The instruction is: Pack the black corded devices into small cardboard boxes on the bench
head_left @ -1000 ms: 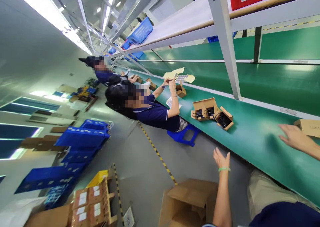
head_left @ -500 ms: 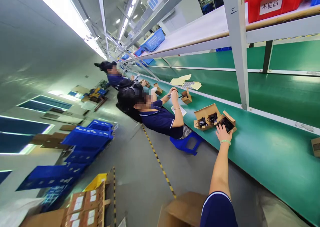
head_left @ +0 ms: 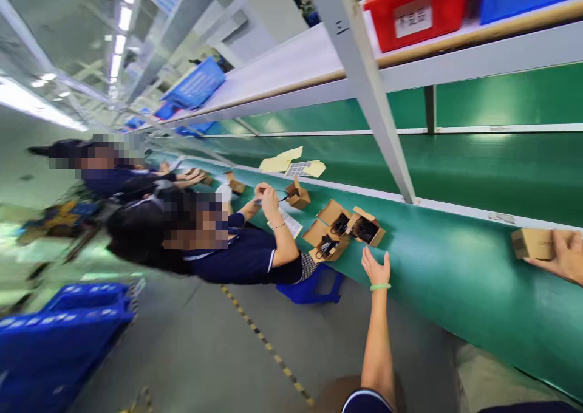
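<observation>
One closed cardboard box (head_left: pixel 536 244) is at the far right of the green counter (head_left: pixel 437 261), near the pale rail (head_left: pixel 460 215) along its back; whether its base touches the surface is unclear. The person's right-hand grip (head_left: pixel 567 255) is clamped on the box's right end, with one finger stretched along the lower edge.

The left-hand grip (head_left: pixel 377 267) is empty, fingers spread and thumb apart, at the counter's front edge. A green band (head_left: pixel 381 286) circles that wrist. Just beyond the fingertips, without contact, stands an open carton (head_left: pixel 378 237) with a dark item inside. Close against it are two more open boxes (head_left: pixel 337 252) with raised flaps, each with black cabled contents.

Further along, a co-worker (head_left: pixel 246 255) on a blue stool (head_left: pixel 314 285) has both hands raised beside a small open box (head_left: pixel 298 199), a dark cable running between. A printed sheet (head_left: pixel 292 223) lies near that person's forearm, and yellow papers (head_left: pixel 282 160) lie behind. A second co-worker (head_left: pixel 102 179) sits beyond.

Above, a shelf (head_left: pixel 282 61) carries a red bin (head_left: pixel 421 12) beside a blue bin (head_left: pixel 531 0).
</observation>
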Tool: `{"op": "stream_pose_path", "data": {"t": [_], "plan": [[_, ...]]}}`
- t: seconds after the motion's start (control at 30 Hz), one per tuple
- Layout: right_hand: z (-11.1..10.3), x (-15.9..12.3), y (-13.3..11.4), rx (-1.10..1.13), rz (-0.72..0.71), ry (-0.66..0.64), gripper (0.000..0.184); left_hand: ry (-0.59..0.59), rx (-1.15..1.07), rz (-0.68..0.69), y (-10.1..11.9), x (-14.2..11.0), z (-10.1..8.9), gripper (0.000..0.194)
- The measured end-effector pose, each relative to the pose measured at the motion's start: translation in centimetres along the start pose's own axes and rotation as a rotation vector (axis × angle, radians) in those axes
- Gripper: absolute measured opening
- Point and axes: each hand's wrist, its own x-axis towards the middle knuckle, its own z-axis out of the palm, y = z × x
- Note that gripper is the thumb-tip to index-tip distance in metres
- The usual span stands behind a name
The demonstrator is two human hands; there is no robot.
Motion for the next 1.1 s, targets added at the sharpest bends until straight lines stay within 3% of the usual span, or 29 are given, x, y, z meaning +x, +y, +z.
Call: {"op": "stream_pose_path", "data": {"t": [0.07,0.13,0.23,0.33,0.43,0.5,0.57,0.63,0.73,0.83,0.93,1.1], "plan": [[-0.1,0.0,0.7,-0.012,0.048,-0.034,0.086,-0.028,-0.081,-0.004,2.1,-3.3,0.8,0.065],[-0.3,0.2,0.9,-0.005,0.006,-0.073,0.086,-0.145,-0.186,-0.006,5.2,-6.6,1.8,0.054],[-0.6,-0.1,0.9,0.018,-0.134,-0.146,0.081,-0.453,-0.43,0.016,10.9,-10.7,3.7,0.041],[-0.3,-2.0,0.4,-0.005,-0.209,-0.202,0.074,-0.771,-0.591,0.045,16.4,-13.8,6.0,0.042],[0.4,-4.0,-0.3,-0.079,-0.241,-0.126,0.068,-1.147,-0.613,-0.038,20.4,-16.5,8.5,0.04],[0.9,-4.4,-0.6,-0.095,-0.288,-0.037,0.074,-1.295,-0.638,-0.157,22.2,-18.1,9.8,0.039],[1.2,-4.2,-0.5,-0.06,-0.338,-0.02,0.083,-1.315,-0.72,-0.292,23.5,-19.3,10.6,0.037],[1.6,-4.2,-0.3,-0.024,-0.34,-0.066,0.089,-1.25,-0.815,-0.403,24.5,-20.0,10.8,0.033],[2.3,-6.2,-0.1,-0.018,-0.291,-0.101,0.082,-1.157,-0.856,-0.488,25.2,-20.7,10.4,0.031],[3.4,-9.8,0.2,-0.01,-0.219,-0.087,0.072,-1.165,-0.839,-0.518,25.0,-22.1,9.9,0.03],[4.3,-12.7,1.2,0.037,-0.184,-0.111,0.074,-1.181,-0.888,-0.52,24.6,-23.8,9.9,0.032],[4.4,-12.6,3.4,0.194,-0.172,-0.239,0.081,-1.178,-0.983,-0.471,23.9,-24.4,10.6,0.04]]}}
